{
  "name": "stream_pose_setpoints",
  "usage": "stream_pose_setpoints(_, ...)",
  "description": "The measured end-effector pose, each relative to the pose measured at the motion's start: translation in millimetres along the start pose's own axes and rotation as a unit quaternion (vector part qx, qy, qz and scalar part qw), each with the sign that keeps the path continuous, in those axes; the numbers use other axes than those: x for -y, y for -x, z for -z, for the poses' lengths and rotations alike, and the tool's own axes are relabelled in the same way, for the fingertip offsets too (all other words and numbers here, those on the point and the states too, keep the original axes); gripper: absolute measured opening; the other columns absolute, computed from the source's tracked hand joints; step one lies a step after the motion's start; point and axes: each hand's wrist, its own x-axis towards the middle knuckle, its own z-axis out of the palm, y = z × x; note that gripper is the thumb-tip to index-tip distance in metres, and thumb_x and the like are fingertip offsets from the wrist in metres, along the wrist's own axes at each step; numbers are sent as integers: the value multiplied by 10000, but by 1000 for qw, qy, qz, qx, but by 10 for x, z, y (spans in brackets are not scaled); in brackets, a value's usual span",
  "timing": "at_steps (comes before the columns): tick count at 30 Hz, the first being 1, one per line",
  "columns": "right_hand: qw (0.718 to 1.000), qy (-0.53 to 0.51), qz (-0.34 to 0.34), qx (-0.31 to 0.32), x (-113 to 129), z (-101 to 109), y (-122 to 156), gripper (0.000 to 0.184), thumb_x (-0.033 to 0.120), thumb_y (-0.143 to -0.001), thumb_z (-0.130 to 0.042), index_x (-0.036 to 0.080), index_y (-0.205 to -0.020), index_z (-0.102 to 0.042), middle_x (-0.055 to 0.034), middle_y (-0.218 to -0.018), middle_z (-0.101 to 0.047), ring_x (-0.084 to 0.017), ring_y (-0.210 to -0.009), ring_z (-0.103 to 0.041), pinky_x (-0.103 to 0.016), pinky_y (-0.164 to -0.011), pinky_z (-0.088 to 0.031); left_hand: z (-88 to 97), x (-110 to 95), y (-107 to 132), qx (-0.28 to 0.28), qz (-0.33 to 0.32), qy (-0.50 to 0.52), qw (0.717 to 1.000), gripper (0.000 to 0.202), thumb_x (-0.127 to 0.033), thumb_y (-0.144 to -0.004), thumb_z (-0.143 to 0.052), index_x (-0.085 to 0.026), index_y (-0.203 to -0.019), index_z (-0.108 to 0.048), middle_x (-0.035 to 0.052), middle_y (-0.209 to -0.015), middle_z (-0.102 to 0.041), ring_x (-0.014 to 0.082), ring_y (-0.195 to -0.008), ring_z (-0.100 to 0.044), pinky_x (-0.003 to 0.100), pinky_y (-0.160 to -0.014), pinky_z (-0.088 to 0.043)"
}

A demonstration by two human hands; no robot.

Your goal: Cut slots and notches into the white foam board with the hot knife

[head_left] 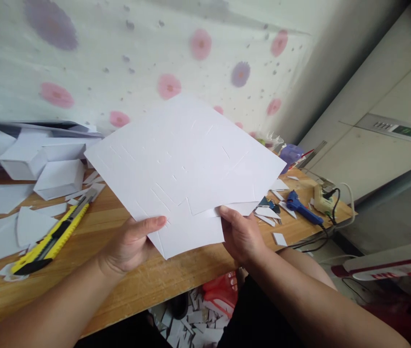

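Both my hands closed on one white sheet [191, 154], no gap left in either grip beyond the sheet's thickness. L hand [133, 244]: thumb flat on top near the lower-L edge, fingers tucked underneath, so mostly hidden. R hand [243, 234]: same pinch at the near edge, R of ctr, thumb on top, fingers curled below. Sheet's held up over the near part of the wooden table [136, 292], tilted, one corner pointing away from me toward the flowered curtain [169, 87]. Surface has lots of short slits + score lines. By my R thumb there's a cut line w/ a raised edge; prob. a loose flap, but could be a 2nd layer, can't tell from this angle.

L of the sheet on the table: yellow utility knife [55, 234], blade end pointing away, w/ white folded boxes [60, 176] behind it. R side: blue glue gun [303, 208] lying near the power strip [324, 200], white offcuts [280, 239] around. More scraps [182, 333] on the floor, next to a red sandal [220, 290].
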Motion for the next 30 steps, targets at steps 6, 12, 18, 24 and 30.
stream_pose_setpoints(6, 1000, -7, -8, 26, 6, 42, 23, 432, 255, -625, -821, 265, -1048, -729, -11, -1011, -794, -214, -885, -733, -352, -860, -588, 20, -34, 6, -6, 5, -6, 1000, 514, -301, -647, -894, -313, -1144, -763, 35, -1074, -805, 347, -1074, -736, 368, -803, -657)
stream_pose_setpoints(12, 999, 0, -22, 40, 6, 68, 34, 362, 255, -638, -790, 268, -996, -735, -11, -920, -791, -226, -870, -732, -368, -850, -594, 19, -37, 34, -16, 6, -13, 1000, 654, -299, -660, -881, -301, -1288, -696, 69, -1154, -783, 375, -1106, -720, 416, -832, -651)
stream_pose_setpoints(18, 999, 4, -18, 29, 10, 40, 44, 265, 255, -616, -786, 249, -875, -730, -26, -853, -779, -234, -823, -729, -359, -738, -619, 2, -58, 14, 15, -2, -1, 1000, 708, -272, -687, -880, -246, -1355, -645, 78, -1151, -785, 318, -1060, -742, 346, -833, -649)
stream_pose_setpoints(24, 1000, 13, 18, 9, 149, 181, -64, 159, 256, -588, -849, 191, -666, -727, 20, -580, -690, -127, -462, -628, -241, -487, -564, 78, -112, 1, -63, -1, -17, 998, 839, -268, -663, -902, -275, -1433, -567, 49, -1207, -769, 298, -1075, -735, 300, -808, -652)
stream_pose_setpoints(30, 996, 62, 47, 36, 212, 335, -111, 148, 285, -644, -854, 194, -710, -758, 8, -660, -725, -120, -521, -649, -251, -543, -611, 154, -68, 12, -82, 23, -10, 996, 807, -266, -729, -857, -337, -1462, -529, 8, -1306, -724, 296, -1157, -701, 314, -909, -631)
